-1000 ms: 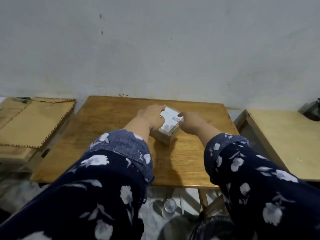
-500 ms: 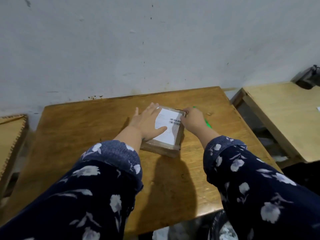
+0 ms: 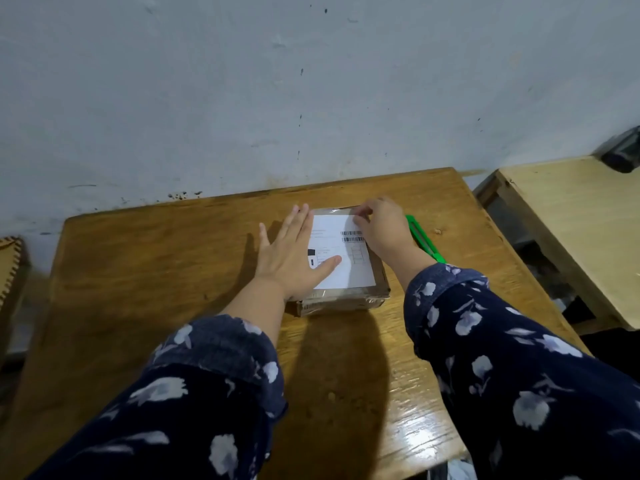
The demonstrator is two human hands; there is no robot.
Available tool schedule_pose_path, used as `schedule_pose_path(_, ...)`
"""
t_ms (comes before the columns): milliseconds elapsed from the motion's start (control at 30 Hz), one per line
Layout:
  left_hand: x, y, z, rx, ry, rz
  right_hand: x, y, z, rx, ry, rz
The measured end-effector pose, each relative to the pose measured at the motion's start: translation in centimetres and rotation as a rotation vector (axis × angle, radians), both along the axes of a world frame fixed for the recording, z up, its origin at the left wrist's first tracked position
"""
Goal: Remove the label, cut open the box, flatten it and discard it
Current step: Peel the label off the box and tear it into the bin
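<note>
A small, flat brown cardboard box (image 3: pixel 341 301) wrapped in clear tape lies on the wooden table (image 3: pixel 156 265). A white label (image 3: pixel 349 268) with barcodes covers its top. My left hand (image 3: pixel 294 258) lies flat, fingers spread, on the left part of the box and label, pressing it down. My right hand (image 3: pixel 379 230) is curled at the label's far right corner, fingertips pinching at its edge. A green box cutter (image 3: pixel 422 242) lies on the table just right of the box, partly hidden by my right wrist.
The table stands against a pale wall (image 3: pixel 311 91). A lighter wooden table (image 3: pixel 581 220) stands to the right across a narrow gap, with a dark object (image 3: pixel 623 150) at its far edge. A stitched cardboard piece (image 3: pixel 8 268) shows at the left edge.
The box went from tilted between both hands to lying flat on the table. My left hand flattened on top of it. My right hand moved to the label's far right corner. The view shifted left and closer.
</note>
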State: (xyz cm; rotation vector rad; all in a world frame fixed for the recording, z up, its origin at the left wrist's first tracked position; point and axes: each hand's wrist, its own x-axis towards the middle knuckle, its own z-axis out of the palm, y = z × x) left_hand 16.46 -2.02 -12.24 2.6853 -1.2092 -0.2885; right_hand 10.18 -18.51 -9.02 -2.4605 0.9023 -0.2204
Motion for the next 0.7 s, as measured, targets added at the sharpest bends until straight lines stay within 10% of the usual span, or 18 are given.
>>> schedule_pose_path(700,0.2,-0.2,-0.2,-0.056,0.018,0.016,0.7,0.7,-0.3,-0.466,0.300,0.092)
